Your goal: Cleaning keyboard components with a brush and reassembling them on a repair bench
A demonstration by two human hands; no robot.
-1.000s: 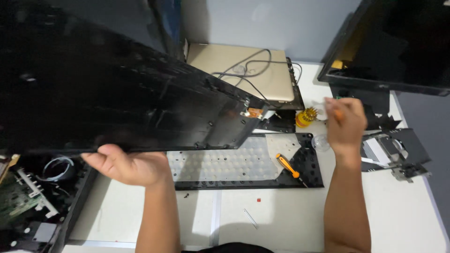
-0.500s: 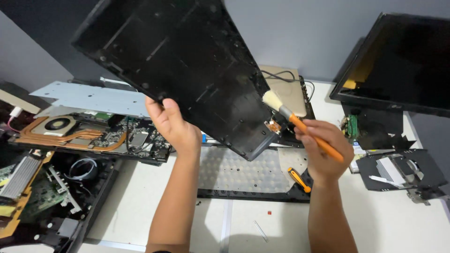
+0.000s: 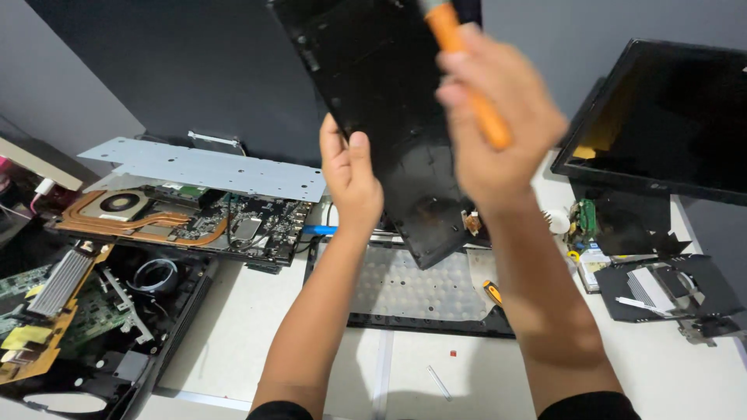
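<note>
The big panel (image 3: 389, 117) is glossy black, and the tool handle (image 3: 467, 78) against it is bright orange. On the white table (image 3: 257, 327) lies a black frame with a pale grey dotted sheet (image 3: 412, 288). The metal plate (image 3: 210, 167) is silver-grey, the board (image 3: 194, 222) beneath it dark with copper-coloured pipes, and the screen (image 3: 669, 117) black.

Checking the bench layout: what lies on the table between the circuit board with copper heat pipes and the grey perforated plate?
In the head view, only the left forearm crosses above that stretch between the circuit board and perforated plate; beneath it, bare white table.
</note>
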